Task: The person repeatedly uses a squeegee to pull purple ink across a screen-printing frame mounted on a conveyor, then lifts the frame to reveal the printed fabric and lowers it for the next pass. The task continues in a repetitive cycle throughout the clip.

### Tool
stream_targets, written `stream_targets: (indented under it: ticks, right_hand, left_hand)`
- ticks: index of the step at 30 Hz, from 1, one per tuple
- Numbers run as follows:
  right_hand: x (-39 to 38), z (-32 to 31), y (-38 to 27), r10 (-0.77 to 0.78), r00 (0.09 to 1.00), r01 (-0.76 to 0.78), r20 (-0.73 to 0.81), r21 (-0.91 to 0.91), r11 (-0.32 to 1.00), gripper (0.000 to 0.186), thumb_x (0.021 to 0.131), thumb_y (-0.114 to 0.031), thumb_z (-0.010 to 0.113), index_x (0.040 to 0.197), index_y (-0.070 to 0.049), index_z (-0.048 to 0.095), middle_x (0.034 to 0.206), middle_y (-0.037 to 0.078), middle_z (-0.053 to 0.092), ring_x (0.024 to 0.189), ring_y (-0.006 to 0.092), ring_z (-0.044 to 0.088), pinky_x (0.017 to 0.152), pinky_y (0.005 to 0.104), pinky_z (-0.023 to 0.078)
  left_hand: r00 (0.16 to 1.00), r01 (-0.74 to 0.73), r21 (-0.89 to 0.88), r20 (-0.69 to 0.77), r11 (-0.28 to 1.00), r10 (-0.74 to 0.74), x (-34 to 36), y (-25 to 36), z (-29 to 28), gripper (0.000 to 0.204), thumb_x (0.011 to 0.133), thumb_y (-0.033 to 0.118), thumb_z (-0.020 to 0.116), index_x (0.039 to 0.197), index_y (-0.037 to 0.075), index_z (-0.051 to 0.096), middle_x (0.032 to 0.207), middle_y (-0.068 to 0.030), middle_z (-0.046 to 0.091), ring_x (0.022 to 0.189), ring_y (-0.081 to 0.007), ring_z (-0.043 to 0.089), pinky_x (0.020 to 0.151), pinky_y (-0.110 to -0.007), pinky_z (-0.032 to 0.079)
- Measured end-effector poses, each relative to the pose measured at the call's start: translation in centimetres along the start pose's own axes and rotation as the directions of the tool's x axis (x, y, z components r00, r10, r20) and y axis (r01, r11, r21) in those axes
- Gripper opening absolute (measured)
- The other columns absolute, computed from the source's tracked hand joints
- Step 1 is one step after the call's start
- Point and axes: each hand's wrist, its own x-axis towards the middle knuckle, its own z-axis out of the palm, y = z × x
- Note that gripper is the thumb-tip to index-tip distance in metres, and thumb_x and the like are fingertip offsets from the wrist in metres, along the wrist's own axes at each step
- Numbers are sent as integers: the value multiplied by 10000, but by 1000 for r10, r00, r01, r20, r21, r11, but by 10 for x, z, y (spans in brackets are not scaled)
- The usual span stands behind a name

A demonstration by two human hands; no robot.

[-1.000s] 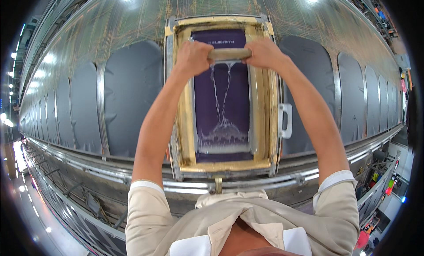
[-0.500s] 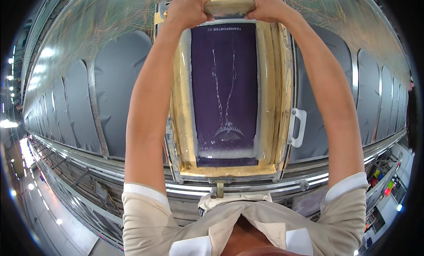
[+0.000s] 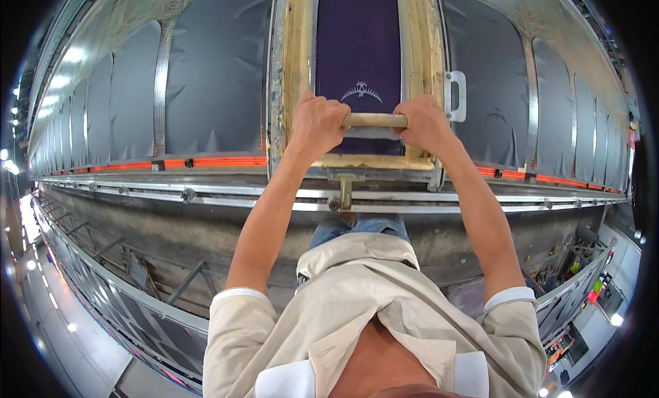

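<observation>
You have a wooden bar [image 3: 374, 120] held between your two hands, with its middle bare and both ends hidden in your fists. Your left hand [image 3: 319, 125] is closed around the left end and your right hand [image 3: 422, 122] around the right end, fingers curled in tight; neither grip shows a gap. The bar lies crosswise and nearly level, over the near part of the purple panel [image 3: 358, 41], inside the long yellowish frame [image 3: 296, 62]. A white curved mark [image 3: 362, 92] on the panel sits just beyond the bar, and a short strip of purple shows between the bar and the frame's near edge.

Your fists are at about the same height, backs of the hands up, each over one long side of the frame. Your left forearm [image 3: 264, 219] slants up and inward from the lower left, your right forearm [image 3: 480, 219] mirrors it from the lower right, and both cross above the metal rails [image 3: 171, 194]. A pale side handle [image 3: 456, 96] stands on the frame's right side, beyond your right hand. Dark grey pieces [image 3: 216, 75] lie in a row on either side of the frame.
</observation>
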Motion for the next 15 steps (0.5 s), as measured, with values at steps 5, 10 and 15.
stream_targets:
  ticks: [5,10,15]
  right_hand:
    - [-24,-22,3,78,997,-71,-9,326,943,644,843,-602,741,1227,-85,737,1045,194,735,1124,372,650,1050,424,457]
    - [3,-10,112,621,522,-471,-584,409,781,479,947,-500,652,1179,-85,701,1119,183,733,1094,409,661,971,478,500]
    - [11,10,113,706,518,-474,-483,525,707,331,956,-387,679,1063,-76,704,1045,171,730,976,382,686,866,431,516]
  left_hand:
    - [998,6,15,-68,1000,-5,-27,18,-4,267,697,202,860,944,153,771,937,17,742,902,-215,664,879,-383,439]
    - [999,27,26,-36,999,-26,-35,23,-7,291,664,188,858,939,166,764,960,23,720,973,-200,650,907,-382,434]
    - [1000,15,81,0,997,-15,-40,15,4,258,670,154,804,916,169,727,961,22,708,968,-194,646,924,-374,433]
